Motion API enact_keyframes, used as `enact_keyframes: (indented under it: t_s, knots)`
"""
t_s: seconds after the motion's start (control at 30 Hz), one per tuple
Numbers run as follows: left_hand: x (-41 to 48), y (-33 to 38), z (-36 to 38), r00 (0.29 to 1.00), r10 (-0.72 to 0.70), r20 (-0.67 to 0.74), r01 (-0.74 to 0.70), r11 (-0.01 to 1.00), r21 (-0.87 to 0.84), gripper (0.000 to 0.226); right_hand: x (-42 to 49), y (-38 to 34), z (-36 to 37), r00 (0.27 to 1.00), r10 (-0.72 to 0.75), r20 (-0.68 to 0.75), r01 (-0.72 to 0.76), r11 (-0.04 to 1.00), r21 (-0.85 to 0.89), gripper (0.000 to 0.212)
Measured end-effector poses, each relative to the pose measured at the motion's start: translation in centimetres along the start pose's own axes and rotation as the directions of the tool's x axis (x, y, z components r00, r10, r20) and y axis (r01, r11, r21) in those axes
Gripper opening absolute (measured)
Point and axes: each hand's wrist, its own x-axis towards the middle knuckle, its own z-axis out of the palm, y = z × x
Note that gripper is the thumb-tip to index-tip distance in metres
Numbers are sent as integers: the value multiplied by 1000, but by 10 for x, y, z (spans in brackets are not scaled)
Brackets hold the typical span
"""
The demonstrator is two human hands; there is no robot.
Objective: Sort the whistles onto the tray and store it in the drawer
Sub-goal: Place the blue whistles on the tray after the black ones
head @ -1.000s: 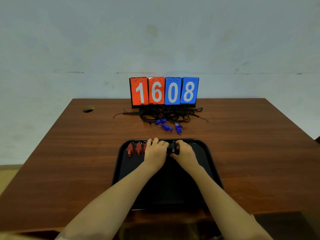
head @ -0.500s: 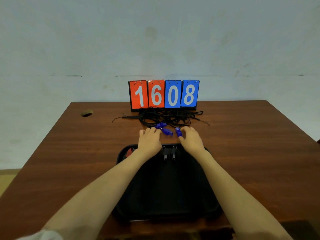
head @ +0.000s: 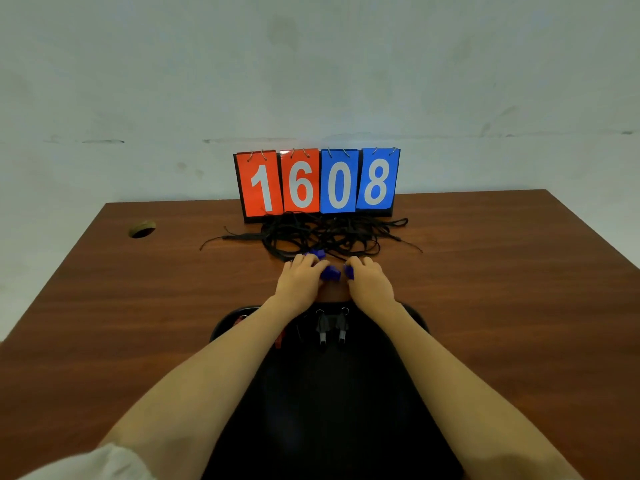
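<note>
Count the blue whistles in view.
3. Far blue whistle: by the black cords. Middle blue whistle: between left hand and right hand. Right blue whistle: at the right hand's fingertips. Hands may hide more.

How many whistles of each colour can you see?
Blue whistles: 3
Black whistles: 2
Red whistles: only bits show, the left arm hides the rest, so not counted
Total I can count: 5
</note>
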Motion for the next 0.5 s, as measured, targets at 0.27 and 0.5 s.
enact_keyframes:
  t_s: [0.27,0.5]
  knots:
    - [5,10,-2,998,-46,-47,51,993,106,27,-3,-4,0,1000,-7,1,7,1000,10,27]
    - [-25,23,-30,972,-202,-123,163,949,-269,33,-33,-1,-22,990,56,-127,4,900,435,42]
